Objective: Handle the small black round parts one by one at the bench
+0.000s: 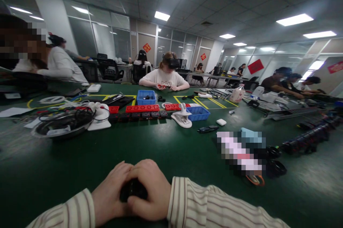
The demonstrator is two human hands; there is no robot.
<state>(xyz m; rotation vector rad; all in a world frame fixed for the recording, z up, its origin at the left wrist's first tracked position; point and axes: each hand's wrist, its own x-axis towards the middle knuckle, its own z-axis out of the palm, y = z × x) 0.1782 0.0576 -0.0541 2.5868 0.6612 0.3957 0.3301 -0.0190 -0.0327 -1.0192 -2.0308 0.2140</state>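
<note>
Near the front of the green table, my left hand (108, 193) and my right hand (153, 190) are closed together around a small black object (136, 189). Only its dark top shows in the gap between my thumbs and fingers, so its kind cannot be made out. The right hand's fingers curl over the far side and meet the left hand's fingers. Striped sleeves cover both wrists.
Ahead stand a metal bowl with cables (61, 128), a white clip stand (183, 117), red socket blocks (142, 108) and blue bins (198, 113). To the right lie black glasses (208, 129), a white case (221, 122) and dark rings (277, 167). A person (166, 74) sits opposite.
</note>
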